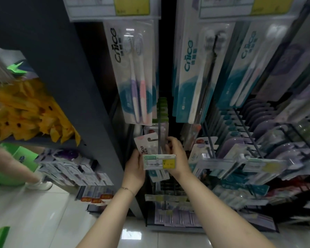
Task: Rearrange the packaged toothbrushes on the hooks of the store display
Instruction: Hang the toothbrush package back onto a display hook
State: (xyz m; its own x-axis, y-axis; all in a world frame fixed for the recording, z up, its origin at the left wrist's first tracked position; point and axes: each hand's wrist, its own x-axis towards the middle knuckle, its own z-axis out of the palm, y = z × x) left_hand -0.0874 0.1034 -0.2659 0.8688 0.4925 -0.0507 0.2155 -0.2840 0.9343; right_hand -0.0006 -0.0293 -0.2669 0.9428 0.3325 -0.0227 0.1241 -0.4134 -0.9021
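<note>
Store display (75, 86): left hand (133, 169), right hand (177, 158) grip 1 toothbrush pack (145, 142).

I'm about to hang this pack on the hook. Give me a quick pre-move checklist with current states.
1. Left hand grips the toothbrush pack: ok.
2. Right hand pinches its other edge: ok.
3. Hang slot lined up with the hook rod: not ok, it appears left of the rod.
4. Price tag cleared from the pack's path: not ok, it sits in front.
5. Free room further back on the rod: cannot tell.
</note>
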